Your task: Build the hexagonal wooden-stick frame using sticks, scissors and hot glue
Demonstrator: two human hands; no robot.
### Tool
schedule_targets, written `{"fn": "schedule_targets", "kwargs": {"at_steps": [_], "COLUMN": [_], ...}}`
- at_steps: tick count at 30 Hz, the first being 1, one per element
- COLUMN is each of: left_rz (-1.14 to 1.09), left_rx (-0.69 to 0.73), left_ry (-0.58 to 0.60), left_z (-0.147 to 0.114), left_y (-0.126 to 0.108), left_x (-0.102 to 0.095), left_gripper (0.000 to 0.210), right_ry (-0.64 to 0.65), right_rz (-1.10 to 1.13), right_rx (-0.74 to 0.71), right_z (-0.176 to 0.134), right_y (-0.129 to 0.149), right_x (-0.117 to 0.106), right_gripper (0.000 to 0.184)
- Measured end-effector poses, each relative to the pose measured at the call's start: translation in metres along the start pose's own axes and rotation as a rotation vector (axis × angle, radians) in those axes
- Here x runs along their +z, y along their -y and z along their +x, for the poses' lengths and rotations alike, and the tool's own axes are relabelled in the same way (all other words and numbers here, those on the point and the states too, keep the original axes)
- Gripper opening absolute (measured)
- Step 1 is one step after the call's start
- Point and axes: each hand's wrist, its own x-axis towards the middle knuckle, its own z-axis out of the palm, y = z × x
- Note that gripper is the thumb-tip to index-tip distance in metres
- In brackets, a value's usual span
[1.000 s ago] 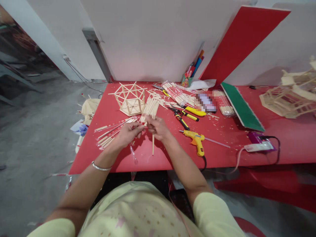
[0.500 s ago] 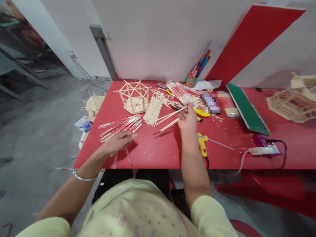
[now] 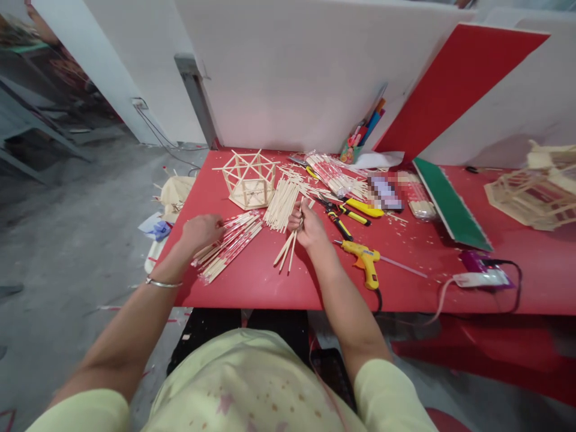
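My right hand (image 3: 306, 223) is closed around several bare wooden chopsticks (image 3: 284, 255), whose lower ends point down toward the table's front. Beside it lies a pile of loose chopsticks (image 3: 281, 204). At the left, my left hand (image 3: 203, 233) has its fingers curled at the left side of the chopsticks in clear and red wrappers (image 3: 234, 243); its fingertips are partly hidden. Behind both hands stands a six-sided frame of glued sticks (image 3: 251, 180) on a flat wooden base.
A yellow glue gun (image 3: 366, 259), pliers (image 3: 337, 222) and a yellow cutter (image 3: 363, 207) lie right of my right hand. Farther back are packed chopsticks (image 3: 330, 171) and a pen cup (image 3: 350, 150). A green board (image 3: 452, 201) leans near a power strip (image 3: 481, 276).
My right hand has come left and nearer with its chopsticks, which now point downward. The left hand has moved up and left onto the wrapped chopsticks; the loose plastic below it is no longer visible.
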Motion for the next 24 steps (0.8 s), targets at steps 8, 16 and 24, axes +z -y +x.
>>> {"fn": "schedule_targets", "kwargs": {"at_steps": [8, 16, 24], "left_rz": [-0.234, -0.827, -0.964], "left_rx": [0.142, 0.332, 0.219], "left_ry": [0.004, 0.175, -0.016], "left_z": [-0.014, -0.048, -0.048], "left_y": [-0.013, -0.086, -0.107], "left_x": [-0.014, 0.016, 0.025], "left_gripper": [0.019, 0.024, 0.021], "right_ry": [0.133, 0.063, 0.078], "right_rz": [-0.152, -0.176, -0.338], "right_rx": [0.069, -0.055, -0.197], "right_z": [-0.008, -0.014, -0.018], "right_y": [-0.010, -0.008, -0.027], "right_x": [0.004, 0.010, 0.013], "right_gripper": [0.034, 0.034, 0.044]}}
